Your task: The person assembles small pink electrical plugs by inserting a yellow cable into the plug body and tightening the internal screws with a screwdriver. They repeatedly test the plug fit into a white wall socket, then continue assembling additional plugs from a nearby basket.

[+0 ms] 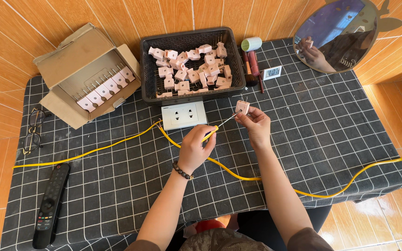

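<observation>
My right hand [256, 124] pinches a small pink plug adapter [242, 107] with its two metal prongs pointing up. My left hand [195, 148] grips a screwdriver [216, 128] with a yellow handle, and its thin metal tip reaches the side of the adapter. Both hands hover above the black grid-patterned tablecloth [322, 116], just right of a white double wall socket [184, 115] that lies flat on the table. A beaded bracelet sits on my left wrist.
A black basket [191, 88] holds several pink adapters. An open cardboard box [87, 76] at left holds a row of them. A yellow cable [238, 174] crosses the table. A remote control [51, 204], eyeglasses [34, 130], a round mirror [336, 35] and a small digital clock [272, 72] lie around.
</observation>
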